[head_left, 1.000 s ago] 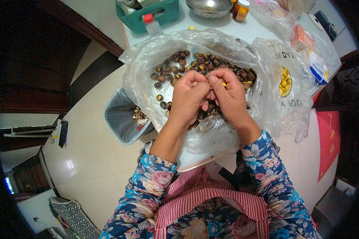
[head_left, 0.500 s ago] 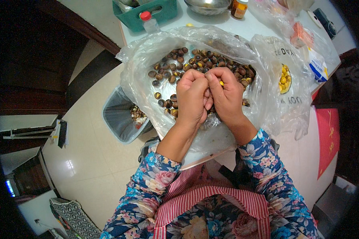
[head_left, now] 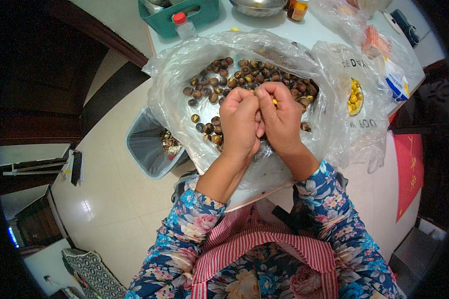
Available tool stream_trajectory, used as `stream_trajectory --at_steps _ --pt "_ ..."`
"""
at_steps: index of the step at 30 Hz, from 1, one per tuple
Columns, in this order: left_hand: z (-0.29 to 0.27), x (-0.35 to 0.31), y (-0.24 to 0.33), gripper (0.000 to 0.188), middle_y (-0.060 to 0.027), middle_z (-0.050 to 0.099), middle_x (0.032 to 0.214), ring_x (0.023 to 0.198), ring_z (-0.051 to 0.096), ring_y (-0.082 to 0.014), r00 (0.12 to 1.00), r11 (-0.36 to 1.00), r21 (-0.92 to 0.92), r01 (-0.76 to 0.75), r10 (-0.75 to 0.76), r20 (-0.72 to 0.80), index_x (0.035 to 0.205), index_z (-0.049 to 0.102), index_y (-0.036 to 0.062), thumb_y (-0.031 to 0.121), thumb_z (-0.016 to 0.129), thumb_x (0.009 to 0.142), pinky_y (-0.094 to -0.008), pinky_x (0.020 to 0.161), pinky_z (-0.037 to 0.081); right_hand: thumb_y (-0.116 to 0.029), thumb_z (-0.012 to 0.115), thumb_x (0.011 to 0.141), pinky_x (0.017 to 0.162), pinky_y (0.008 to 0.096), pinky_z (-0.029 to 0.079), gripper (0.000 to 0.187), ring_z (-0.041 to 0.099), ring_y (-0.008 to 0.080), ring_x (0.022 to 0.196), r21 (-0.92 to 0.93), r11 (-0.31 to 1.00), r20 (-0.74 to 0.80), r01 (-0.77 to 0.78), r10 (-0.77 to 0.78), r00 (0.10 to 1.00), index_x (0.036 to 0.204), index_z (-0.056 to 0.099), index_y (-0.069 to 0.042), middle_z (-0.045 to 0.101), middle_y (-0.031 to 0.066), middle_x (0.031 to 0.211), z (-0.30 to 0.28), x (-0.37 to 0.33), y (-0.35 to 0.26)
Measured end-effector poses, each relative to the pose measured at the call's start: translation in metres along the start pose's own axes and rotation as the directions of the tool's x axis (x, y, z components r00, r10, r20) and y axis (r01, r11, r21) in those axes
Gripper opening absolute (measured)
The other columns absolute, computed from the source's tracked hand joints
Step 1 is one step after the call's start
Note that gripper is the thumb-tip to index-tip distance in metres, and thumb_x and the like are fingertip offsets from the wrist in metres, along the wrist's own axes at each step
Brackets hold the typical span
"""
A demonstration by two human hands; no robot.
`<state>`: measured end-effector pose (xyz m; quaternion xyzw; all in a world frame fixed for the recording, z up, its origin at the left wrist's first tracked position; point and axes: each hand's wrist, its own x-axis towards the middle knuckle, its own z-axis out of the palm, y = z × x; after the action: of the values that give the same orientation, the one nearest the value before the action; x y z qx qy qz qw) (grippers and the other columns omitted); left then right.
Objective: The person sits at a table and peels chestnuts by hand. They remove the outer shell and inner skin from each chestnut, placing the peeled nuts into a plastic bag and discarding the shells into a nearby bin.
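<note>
1. Left hand (head_left: 239, 122) has been brought closer to the right hand (head_left: 283, 117) than one second ago, and the left forearm has been moved toward the right one.
2. Beside the left edge of the table (head_left: 314, 32), a grey bin (head_left: 138, 144) is seen on the floor, and shell scraps (head_left: 170, 143) are gathered in it.
3. At the far left corner of the table, a green basket (head_left: 209, 11) is placed; just beside it, a bottle with a red cap (head_left: 186, 31) is stood.
4. Toward the near edge, a clear plastic bag (head_left: 172, 74) is spread open. Brown nuts (head_left: 213, 81) are contained in it, loosely scattered at its left and more densely heaped at its far right.
5. Above the nuts, the left hand is held. Its fingers are curled and its thumb is bent against them; the fingertips are mostly hidden, so it cannot be told what is pinched.
6. Against it, the right hand is held, with fingers likewise curled and thumb laid along the forefinger; what is pinched there also cannot be told.
7. Near the far edge, a brown jar (head_left: 297, 10) is stood.
8. Toward the right edge, yellow kernels (head_left: 354, 99) are seen within a whitish bag (head_left: 369, 139), and a blue-and-white packet (head_left: 396, 82) is laid beyond.
</note>
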<state>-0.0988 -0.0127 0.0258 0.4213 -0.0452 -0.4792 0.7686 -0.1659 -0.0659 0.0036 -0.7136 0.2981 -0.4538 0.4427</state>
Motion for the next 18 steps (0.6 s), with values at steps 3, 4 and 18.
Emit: stream_trajectory --at_steps 3,4,18 --pt "0.001 -0.001 -0.002 0.013 -0.0021 0.045 0.054 0.037 0.036 -0.0067 1.0 1.0 0.008 -0.009 0.009 -0.012 0.069 0.045 0.0061 0.004 0.05 0.081 -0.0206 0.03 0.027 -0.016 0.055 0.088 0.051 0.0273 0.045 0.014 0.057 0.0124 0.055 0.04 0.996 0.004 -0.079 0.079 0.997 0.088 0.057 -0.002 0.06 0.007 0.069 0.0 0.0 -0.001" --pt "0.001 -0.001 -0.003 0.013 -0.0023 0.046 0.054 0.038 0.036 -0.0067 1.0 1.0 0.026 -0.013 0.014 -0.02 0.07 0.045 0.006 0.004 0.05 0.081 -0.0205 0.03 0.027 -0.016 0.055 0.088 0.05 0.0263 0.044 0.014 0.056 0.0114 0.055 0.058 0.99 0.01 -0.128 0.127 0.992 0.088 0.057 -0.002 0.059 0.0062 0.068 0.0 0.0 -0.001" --pt "-0.007 0.006 0.002 0.001 -0.0019 0.047 0.059 0.043 0.039 -0.0063 0.997 0.994 0.098 0.046 -0.051 0.053 0.08 0.049 0.0027 0.004 0.05 0.08 -0.0201 0.036 0.032 -0.028 0.042 0.095 0.032 0.0176 0.022 0.025 0.03 0.0034 0.036 0.687 0.344 0.468 -0.64 0.465 0.752 0.091 0.051 -0.005 0.042 -0.0021 0.052 -0.015 0.015 0.001"
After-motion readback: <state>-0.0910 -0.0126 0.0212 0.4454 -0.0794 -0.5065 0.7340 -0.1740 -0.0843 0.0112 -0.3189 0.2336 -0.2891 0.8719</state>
